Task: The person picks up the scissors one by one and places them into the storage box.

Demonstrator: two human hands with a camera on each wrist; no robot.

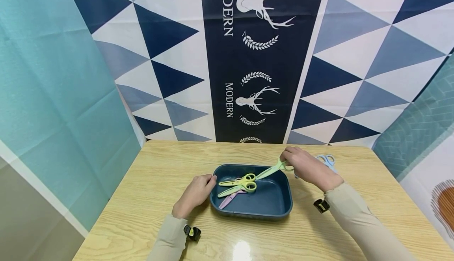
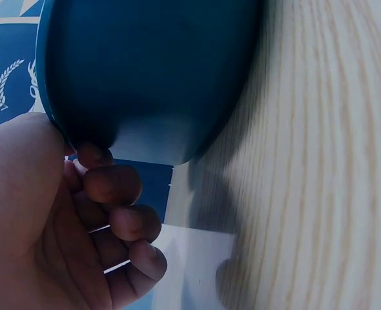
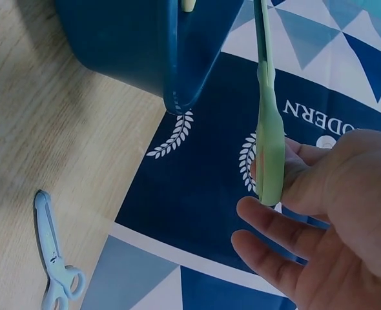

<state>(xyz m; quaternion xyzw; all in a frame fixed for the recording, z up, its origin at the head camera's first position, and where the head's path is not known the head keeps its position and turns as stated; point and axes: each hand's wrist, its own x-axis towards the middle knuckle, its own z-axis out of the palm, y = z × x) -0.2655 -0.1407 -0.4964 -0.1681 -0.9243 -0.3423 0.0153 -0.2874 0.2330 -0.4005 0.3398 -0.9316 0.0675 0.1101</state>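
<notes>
Step in hand: handling of the green scissors at the right end of the dark blue bin; I judge this to be a transfer across the rim, though its direction is not shown.

My right hand is clamped on the scissors by the handle, between thumb and forefinger; two other fingers stand apart from it. The handle lies edge-on at my fingertips. The blades slope from there down and left over the bin, with the tip beside the loops of the yellow scissors. Seen from above, I cannot confirm whether tip and loops touch.

My left hand grips the left end of the bin at the rim, thumb against forefinger, with the remaining fingers curled outside the wall. Pink scissors lie in the bin below the yellow pair. Blue scissors rest on the table, right of the bin.

Next move calls for: the bin braced, the pinch firm, and the blades guided clear of rim and neighbouring loops.
</notes>
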